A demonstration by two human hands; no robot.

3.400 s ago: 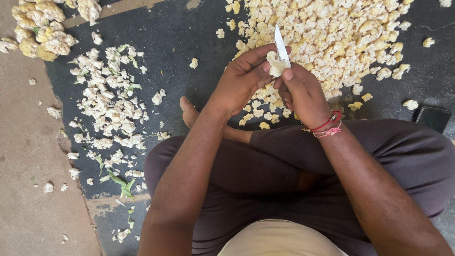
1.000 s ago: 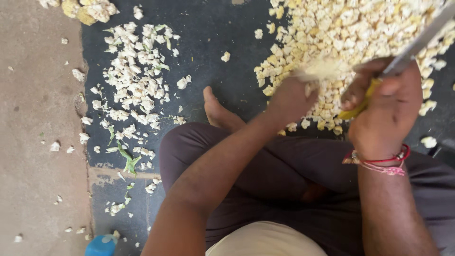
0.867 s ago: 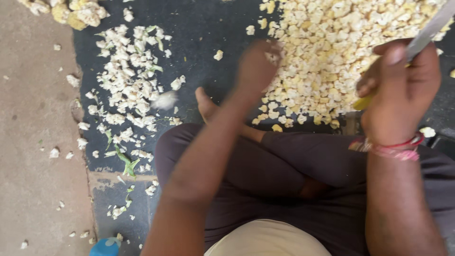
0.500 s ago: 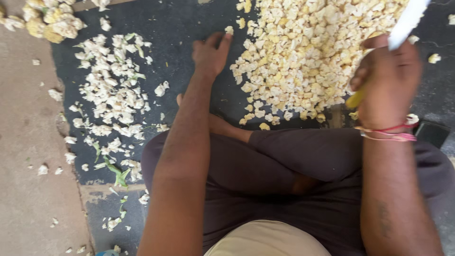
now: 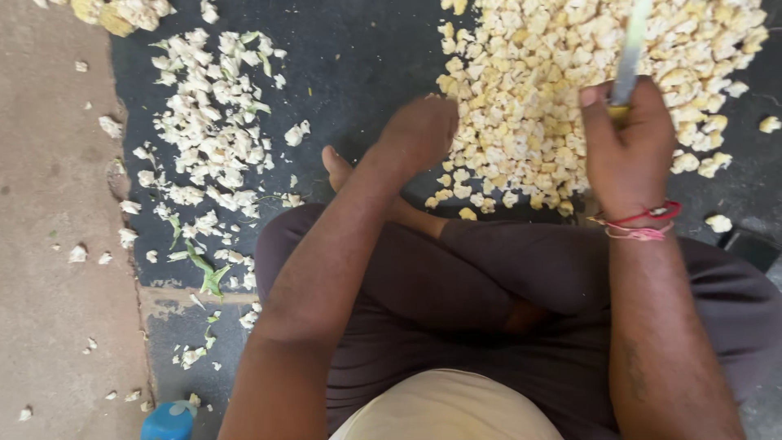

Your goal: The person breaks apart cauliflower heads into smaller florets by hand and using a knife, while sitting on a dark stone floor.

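Right hand is closed around a knife, blade sticking up and away over the big pile of cauliflower florets just beyond the knuckles. Left hand hangs at that pile's near edge, blurry, so can't tell if it's open or closed; the scraps lie well off to its left.

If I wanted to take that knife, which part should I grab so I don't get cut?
Grab the handle, never the blade. Right now the right hand wraps the handle of the knife, and the pale blade sticks up and away over the cauliflower pieces. So probably come from the wrist side, low, fingers around the handle.
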